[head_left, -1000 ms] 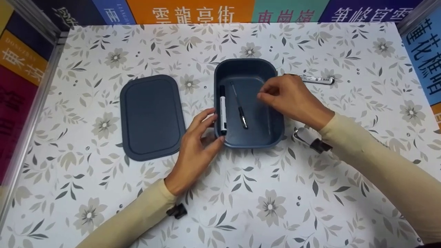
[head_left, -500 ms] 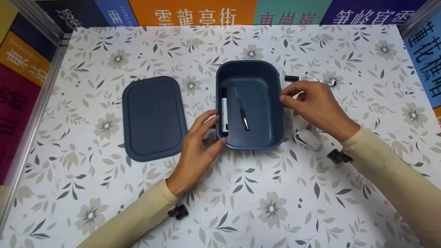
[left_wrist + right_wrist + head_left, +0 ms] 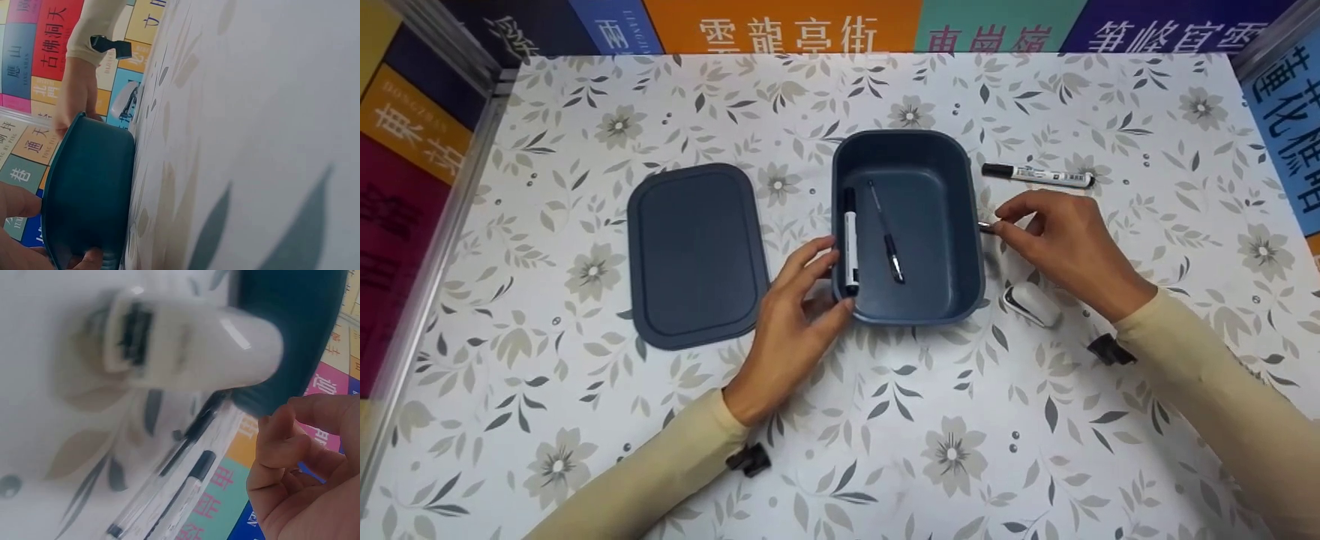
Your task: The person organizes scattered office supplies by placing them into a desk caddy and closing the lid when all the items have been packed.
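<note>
A dark blue rectangular box (image 3: 907, 321) stands uncovered in the head view, holding a black-capped white marker (image 3: 851, 251) and a slim clear-and-black pen (image 3: 893, 259). My left hand (image 3: 784, 322) rests at its near left corner, fingertips against the left wall, thumb at the front rim. Just right of the box is my right hand (image 3: 1065, 240), thumb and forefinger close together and loosely bent. Below those fingers, a clear-barrelled pen (image 3: 174, 464) lies on the table in the right wrist view; the head view shows only its shiny end (image 3: 986, 227), the rest covered by the hand.
The matching blue lid (image 3: 697, 259) lies flat left of the box. A white mini stapler (image 3: 1033, 304) sits by the box's near right side. Behind my right hand lies another marker (image 3: 1039, 175). The table (image 3: 840, 420) has a floral cover, with coloured printed panels (image 3: 787, 26) behind it.
My right hand has moved right, from above the box's inside to the table beside its right wall. The stapler and outer marker are uncovered. My left hand stays at the box.
</note>
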{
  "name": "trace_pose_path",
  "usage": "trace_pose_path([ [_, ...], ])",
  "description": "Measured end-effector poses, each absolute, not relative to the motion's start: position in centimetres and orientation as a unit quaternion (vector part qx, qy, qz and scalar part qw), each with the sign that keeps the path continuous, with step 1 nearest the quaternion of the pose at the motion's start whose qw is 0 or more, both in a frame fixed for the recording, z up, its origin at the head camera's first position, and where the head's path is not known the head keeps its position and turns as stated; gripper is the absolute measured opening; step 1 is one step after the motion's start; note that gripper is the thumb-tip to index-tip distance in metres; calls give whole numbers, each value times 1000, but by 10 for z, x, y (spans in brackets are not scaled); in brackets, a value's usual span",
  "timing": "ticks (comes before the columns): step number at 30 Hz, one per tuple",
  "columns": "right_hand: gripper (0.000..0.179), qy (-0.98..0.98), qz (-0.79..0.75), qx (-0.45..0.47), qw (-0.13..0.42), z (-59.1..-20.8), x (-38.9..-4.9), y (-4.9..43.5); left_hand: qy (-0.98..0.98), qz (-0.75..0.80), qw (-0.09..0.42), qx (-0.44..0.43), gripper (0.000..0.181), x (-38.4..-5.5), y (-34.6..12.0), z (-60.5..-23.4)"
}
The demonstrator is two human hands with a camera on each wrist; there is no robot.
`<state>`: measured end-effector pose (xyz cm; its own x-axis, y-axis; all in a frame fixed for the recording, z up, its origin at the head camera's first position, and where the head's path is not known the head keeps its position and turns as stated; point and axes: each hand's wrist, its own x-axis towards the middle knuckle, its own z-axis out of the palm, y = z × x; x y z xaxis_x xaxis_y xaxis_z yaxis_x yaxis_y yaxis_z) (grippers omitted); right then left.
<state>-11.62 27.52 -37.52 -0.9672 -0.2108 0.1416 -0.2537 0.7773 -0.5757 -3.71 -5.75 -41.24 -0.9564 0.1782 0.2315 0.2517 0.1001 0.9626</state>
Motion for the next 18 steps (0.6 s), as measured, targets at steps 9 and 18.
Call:
trace_pose_path([
  [9, 16, -952, 255, 158, 55, -393, -115, 290, -748, -649, 23, -134, 57, -38, -55, -413],
  [18, 16, -958, 212, 185, 57, -398, -115, 294, -748, -648, 26, -139, 56, -38, -57, -412],
])
